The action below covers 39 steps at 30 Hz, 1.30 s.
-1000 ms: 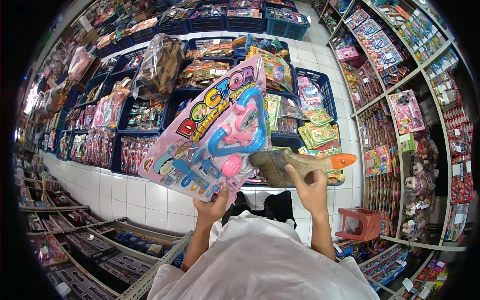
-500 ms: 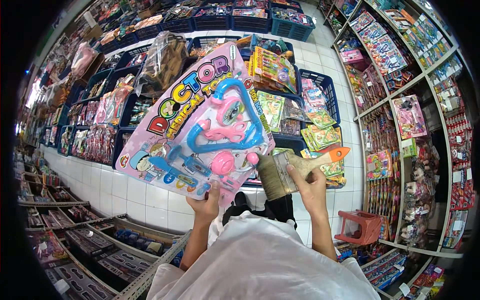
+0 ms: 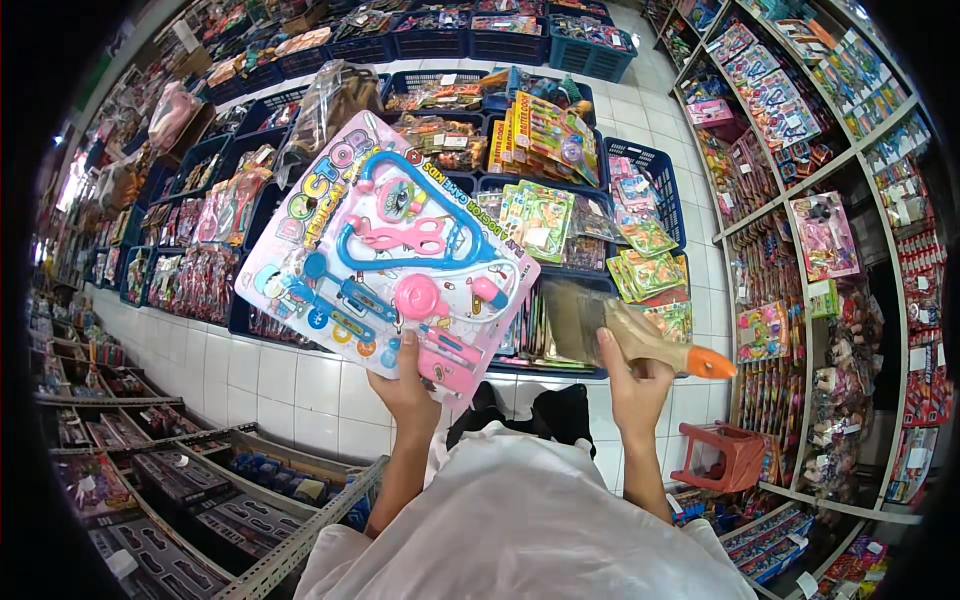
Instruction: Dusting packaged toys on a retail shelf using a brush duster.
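Note:
My left hand (image 3: 407, 385) grips the lower edge of a pink carded toy doctor set (image 3: 330, 240), thumb on the front. Under its clear plastic sit a blue toy stethoscope (image 3: 460, 225), pink scissors (image 3: 405, 236) and other small pink and blue pieces. The card is tilted, its top toward the upper left. My right hand (image 3: 637, 385) is closed around the wooden handle of a wide paintbrush (image 3: 640, 338) with an orange handle end. Its bristles, smeared by motion, point left and stand apart from the card's right side.
Blue crates (image 3: 650, 165) full of packaged toys stand on the white tiled floor (image 3: 270, 400) ahead. Tall shelves (image 3: 800, 190) with hanging toys line the right. Low racks of boxes (image 3: 180, 475) lie at lower left. A red plastic stool (image 3: 720, 456) stands at lower right.
The paintbrush has moved right, off the card's edge, and its handle end now tips lower. The doctor set has shifted slightly left and tilted, with its face seen at a different angle.

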Motion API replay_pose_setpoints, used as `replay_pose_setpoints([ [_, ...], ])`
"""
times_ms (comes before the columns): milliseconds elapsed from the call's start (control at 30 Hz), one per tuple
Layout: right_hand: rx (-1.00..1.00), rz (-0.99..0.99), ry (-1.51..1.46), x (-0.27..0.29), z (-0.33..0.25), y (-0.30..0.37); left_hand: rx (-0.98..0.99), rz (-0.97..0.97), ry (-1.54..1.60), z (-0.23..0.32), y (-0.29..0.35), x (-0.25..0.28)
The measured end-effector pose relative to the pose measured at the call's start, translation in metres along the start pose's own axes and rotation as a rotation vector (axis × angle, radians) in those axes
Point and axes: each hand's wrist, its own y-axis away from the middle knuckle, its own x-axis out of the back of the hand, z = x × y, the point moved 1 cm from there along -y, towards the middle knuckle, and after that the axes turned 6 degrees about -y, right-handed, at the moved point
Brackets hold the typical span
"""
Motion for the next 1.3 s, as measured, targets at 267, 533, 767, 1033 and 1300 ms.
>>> replay_pose_setpoints([
  [267, 0.467, -0.761, 0.277, 0.006, 0.006, 0.013, 0.028, -0.027, 0.101, -0.017, 0.0, 0.001],
  [533, 0.163, -0.325, 0.185, 0.008, 0.007, 0.007, 0.115, -0.076, 0.172, -0.006, -0.001, -0.004],
  [767, 0.482, -0.829, 0.394, -0.003, -0.012, 0.037, 0.156, -0.055, 0.153, -0.022, -0.01, -0.007],
  [1033, 0.309, -0.219, 0.395, -0.001, -0.009, 0.013, 0.15, -0.185, 0.233, -0.019, -0.014, 0.0],
  [1300, 0.285, -0.734, 0.27, -0.009, -0.016, 0.057, 0.149, -0.124, 0.216, -0.021, -0.013, -0.008],
])
